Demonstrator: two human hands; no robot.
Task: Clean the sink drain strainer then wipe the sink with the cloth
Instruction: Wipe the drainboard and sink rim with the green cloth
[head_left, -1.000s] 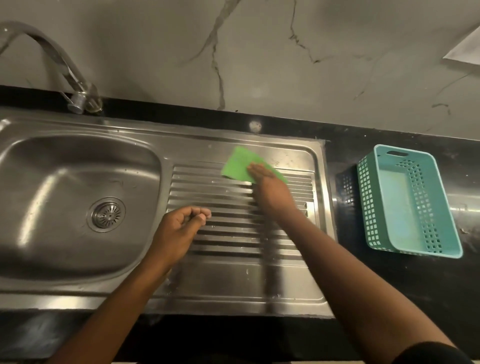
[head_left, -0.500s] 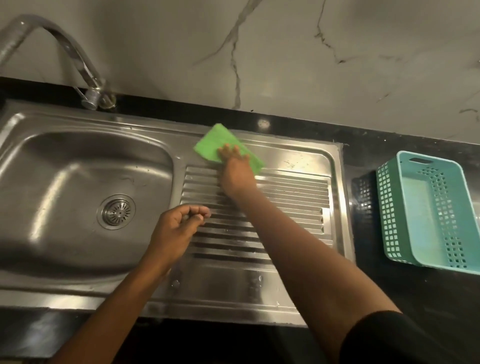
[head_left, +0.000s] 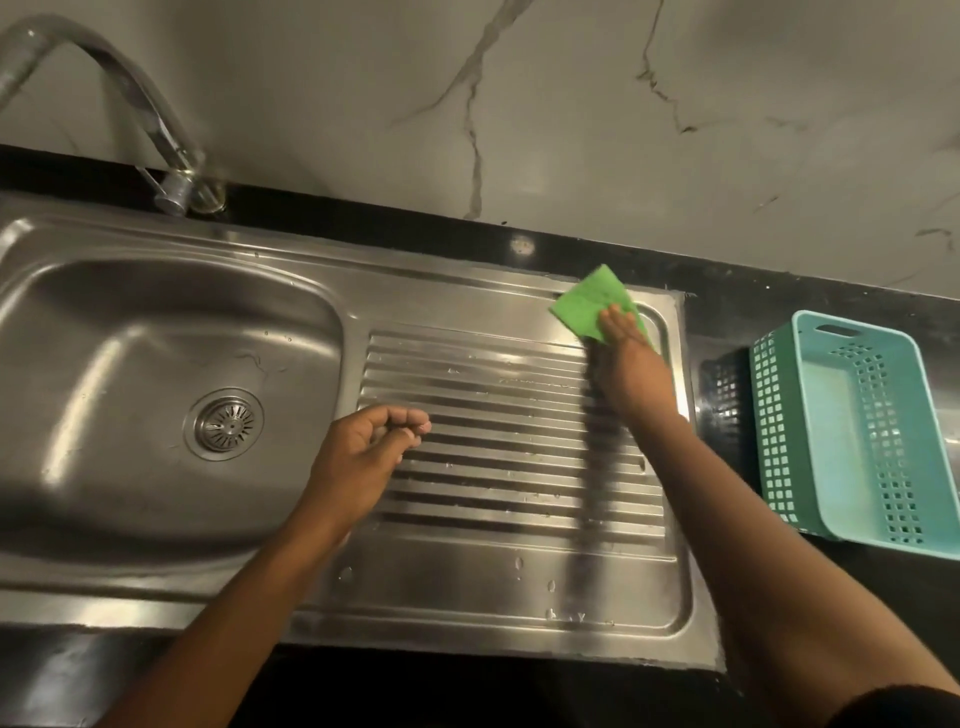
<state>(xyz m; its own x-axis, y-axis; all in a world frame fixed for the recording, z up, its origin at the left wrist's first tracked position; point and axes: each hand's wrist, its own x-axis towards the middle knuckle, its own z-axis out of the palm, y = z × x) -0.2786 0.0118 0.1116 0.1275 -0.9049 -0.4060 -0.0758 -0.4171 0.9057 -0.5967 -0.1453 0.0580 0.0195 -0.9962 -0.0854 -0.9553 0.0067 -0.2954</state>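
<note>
A green cloth (head_left: 589, 301) lies flat on the far right corner of the steel sink's ribbed drainboard (head_left: 493, 467). My right hand (head_left: 631, 366) presses down on the cloth's near edge. My left hand (head_left: 363, 457) hovers over the drainboard's left side with its fingers curled loosely and nothing in them. The round metal drain strainer (head_left: 228, 423) sits in the bottom of the sink basin (head_left: 130, 322) to the left, with nothing on it.
A curved chrome tap (head_left: 130, 98) rises at the back left. A teal perforated plastic basket (head_left: 857, 431) stands on the black counter right of the sink. A marble-patterned wall runs along the back. Water drops dot the drainboard.
My right hand has slid the green cloth from the drainboard's back left to its back right corner. My left hand has stayed curled over the drainboard.
</note>
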